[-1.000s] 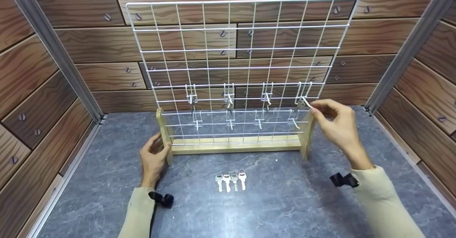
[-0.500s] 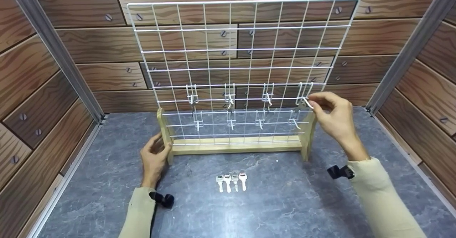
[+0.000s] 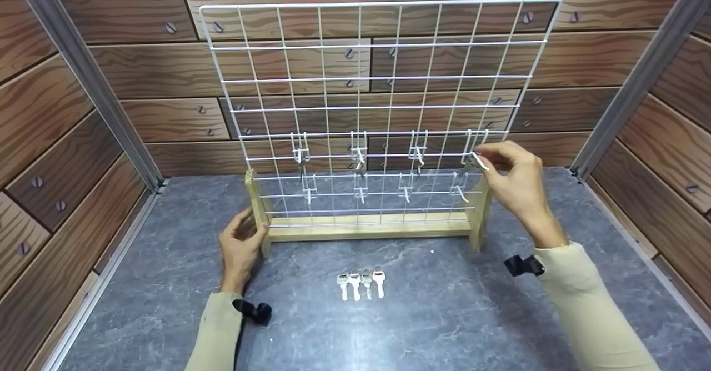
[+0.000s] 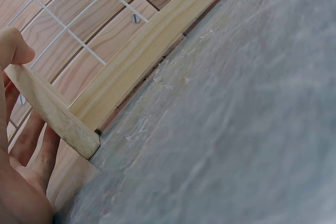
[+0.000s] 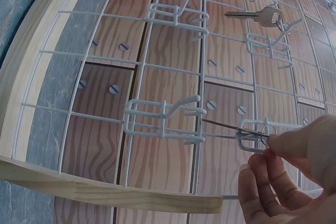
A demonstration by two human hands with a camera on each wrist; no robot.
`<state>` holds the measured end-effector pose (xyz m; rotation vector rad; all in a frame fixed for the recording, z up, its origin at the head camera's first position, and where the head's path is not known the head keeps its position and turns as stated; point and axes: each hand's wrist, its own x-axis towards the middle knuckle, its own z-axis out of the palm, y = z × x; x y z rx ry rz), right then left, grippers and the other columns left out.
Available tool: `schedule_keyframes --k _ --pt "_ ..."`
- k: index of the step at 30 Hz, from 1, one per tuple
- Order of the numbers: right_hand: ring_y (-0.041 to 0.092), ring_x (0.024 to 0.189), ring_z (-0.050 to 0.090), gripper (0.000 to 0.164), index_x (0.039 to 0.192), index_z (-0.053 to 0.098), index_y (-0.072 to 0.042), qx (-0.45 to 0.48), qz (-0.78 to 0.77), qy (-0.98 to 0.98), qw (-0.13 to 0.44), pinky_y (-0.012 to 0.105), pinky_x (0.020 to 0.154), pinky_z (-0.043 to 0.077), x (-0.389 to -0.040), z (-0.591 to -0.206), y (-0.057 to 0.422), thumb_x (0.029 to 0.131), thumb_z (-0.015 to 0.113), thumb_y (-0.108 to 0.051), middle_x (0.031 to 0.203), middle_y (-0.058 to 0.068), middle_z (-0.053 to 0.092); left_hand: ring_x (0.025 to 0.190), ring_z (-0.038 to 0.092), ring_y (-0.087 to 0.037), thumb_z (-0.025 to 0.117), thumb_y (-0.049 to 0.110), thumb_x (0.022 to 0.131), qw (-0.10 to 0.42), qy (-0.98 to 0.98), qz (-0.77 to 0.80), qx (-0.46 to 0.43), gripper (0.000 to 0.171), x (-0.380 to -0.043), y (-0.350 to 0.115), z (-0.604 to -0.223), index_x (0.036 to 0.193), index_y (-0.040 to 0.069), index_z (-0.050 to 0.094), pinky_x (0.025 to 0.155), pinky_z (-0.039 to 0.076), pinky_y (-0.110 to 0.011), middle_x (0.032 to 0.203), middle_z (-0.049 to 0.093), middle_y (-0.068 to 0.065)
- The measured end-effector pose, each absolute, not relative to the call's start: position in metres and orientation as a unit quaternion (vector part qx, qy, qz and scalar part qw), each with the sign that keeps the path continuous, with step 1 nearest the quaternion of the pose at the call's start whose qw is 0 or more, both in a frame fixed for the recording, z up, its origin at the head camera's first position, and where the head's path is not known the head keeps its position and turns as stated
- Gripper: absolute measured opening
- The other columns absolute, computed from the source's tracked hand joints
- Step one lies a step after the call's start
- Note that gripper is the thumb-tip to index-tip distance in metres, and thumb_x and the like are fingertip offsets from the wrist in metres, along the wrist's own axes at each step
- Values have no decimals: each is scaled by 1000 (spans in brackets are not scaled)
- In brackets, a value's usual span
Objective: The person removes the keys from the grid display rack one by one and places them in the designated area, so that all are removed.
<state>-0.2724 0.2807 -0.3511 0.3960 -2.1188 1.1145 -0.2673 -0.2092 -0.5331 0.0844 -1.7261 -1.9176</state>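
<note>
Head view, as I look on, has the right hand [image 3: 515, 185] right of centre, at the rightmost upper hook [image 3: 481, 161] of the white wire grid [image 3: 377, 5]. At left of frame the left hand [image 3: 240, 246] grips an upright of the wooden stand [image 3: 255, 207], seemingly to steady it. Four loose keys [image 3: 355, 279] lie side by side on the grey table [image 3: 433, 321], below centre.

My worry is how small the pinch is: if it loosens before the loop is seated, the key could drop to the table or snag in the lower row. Fingers knocking the hook might lift it off its wires, and a hard push could rock the stand if the other hand eased.

Right wrist view gives what the first hides: thumb and finger pinch a key [image 5: 241, 130] by its ring [image 5: 269, 125], against the hook, blade pointing left in the frame. Whether the ring circles the prong I cannot tell. A second key [image 5: 260, 16] hangs plainly at upper right. Left wrist view alone shows the thumb over the upright's edge, fingers behind it; the loose keys appear only from the head.
</note>
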Motion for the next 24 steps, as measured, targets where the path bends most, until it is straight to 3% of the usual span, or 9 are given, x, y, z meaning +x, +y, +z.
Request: schedule_keyframes --k 10,21,24 --pt "-5 75 62 14 101 82 0 151 415 -824 355 4 71 53 -274 -352 280 90 78 8 86 12 73 103 74 -10 76 -14 86 269 -650 -711 18 47 -267 -211 -535 133 -12 67 92 62 -19 129 68 -38" --pt "-8 76 60 6 95 78 0 138 416 -829 346 4 70 51 -275 -351 278 92 77 5 87 15 73 100 74 -8 76 -14 86 270 -651 -708 28 47 -268 -211 -535 132 -12 67 90 62 -19 128 68 -39" --pt "-7 76 59 5 97 76 5 136 415 -833 339 4 71 50 -273 -350 277 92 76 7 89 16 73 99 74 -8 77 -12 86 269 -655 -705 32 47 -268 -211 -535 133 -11 68 89 62 -18 128 68 -38"
